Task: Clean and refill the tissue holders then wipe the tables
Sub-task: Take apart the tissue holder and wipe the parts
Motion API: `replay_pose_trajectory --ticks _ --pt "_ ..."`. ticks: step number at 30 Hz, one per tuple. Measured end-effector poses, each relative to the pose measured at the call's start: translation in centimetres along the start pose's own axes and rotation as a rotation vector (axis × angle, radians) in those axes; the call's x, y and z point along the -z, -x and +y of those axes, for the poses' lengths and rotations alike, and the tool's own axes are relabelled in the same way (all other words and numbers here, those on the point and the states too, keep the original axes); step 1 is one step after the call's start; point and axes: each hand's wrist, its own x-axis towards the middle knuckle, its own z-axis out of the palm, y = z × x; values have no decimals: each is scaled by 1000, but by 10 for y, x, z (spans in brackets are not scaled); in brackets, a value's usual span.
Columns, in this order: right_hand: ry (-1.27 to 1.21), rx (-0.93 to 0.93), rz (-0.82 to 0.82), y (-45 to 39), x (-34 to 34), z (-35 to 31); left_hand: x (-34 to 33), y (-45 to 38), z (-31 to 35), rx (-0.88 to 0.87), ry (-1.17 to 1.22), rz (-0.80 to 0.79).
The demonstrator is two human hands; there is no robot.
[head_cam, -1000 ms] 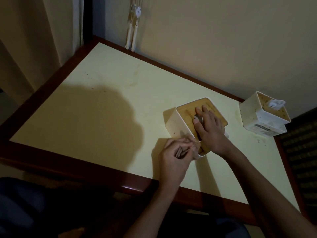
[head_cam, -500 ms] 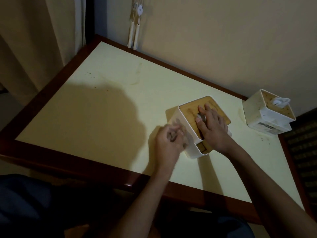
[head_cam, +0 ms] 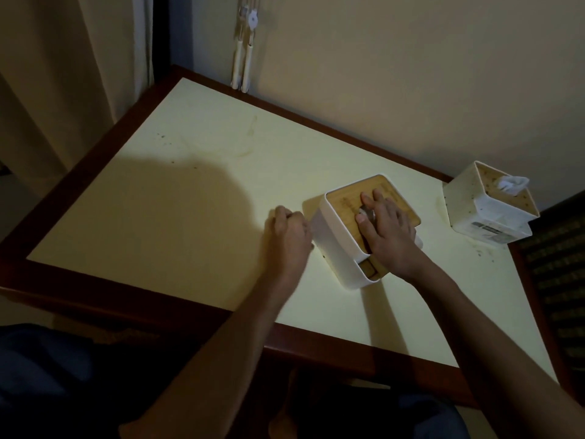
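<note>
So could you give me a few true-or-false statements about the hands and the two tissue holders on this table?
1. The right hand rests on the near holder's wooden lid. True.
2. The far holder has no tissue showing. False: a white tissue sticks out of its top.
3. The left hand lies on the lid too. False: it is curled beside the near holder, on its left.
4. The table has specks and smears. True.
</note>
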Motion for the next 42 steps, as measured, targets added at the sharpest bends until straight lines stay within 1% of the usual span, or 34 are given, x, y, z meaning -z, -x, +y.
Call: replay_pose_trajectory --ticks 2,5,8,11,13,14,16,20,23,24,26,29,31,33,35,36,38,39,41,42 --pt "2 1 -3 -1 -1 1 6 -12 -3 -27 -26 -41" --pt "7 7 -7 -2 -2 2 7 -7 -3 -113 -118 -19" --pt "15 5 -17 -3 -3 3 -2 7 -2 -238 -362 -43" --pt "29 11 -8 -3 -3 4 -5 27 4 -335 -505 -110" --pt "43 6 5 -3 -4 3 -2 44 13 -434 -649 -134" --pt "49 1 7 -3 -4 2 -1 52 18 -502 -725 -139" --pt "58 0 8 -2 -4 2 1 64 24 -599 -804 -115" --pt "64 3 17 -3 -4 2 -4 71 16 -619 -768 -71" --pt "69 -2 10 -3 -3 2 -6 79 9 -737 -726 -68" --pt "64 -2 9 -3 -3 2 -7 82 5 -758 -678 -87" --pt "60 9 16 -3 -3 3 -13 88 -3 -748 -549 -152" --pt "49 0 17 -3 -3 3 -8 88 -6 -736 -400 -142" --pt "42 -2 5 -2 -2 3 2 85 -8 -692 -323 -132" --pt "31 -1 0 0 -1 1 7 79 -15 -625 -320 -135" --pt "27 0 2 2 0 -1 14 72 -20 -517 -316 -133" --pt "35 4 8 3 -1 -1 17 69 -21 -467 -294 -96" --pt "51 16 28 3 -2 -1 22 58 -28 -401 -142 -14" --pt "57 23 35 3 -2 0 25 52 -31 -376 -47 -15" --pt "75 70 27 5 0 5 35 39 -38 -320 33 -31" --pt "82 104 9 5 2 9 41 33 -40 -266 74 -38"
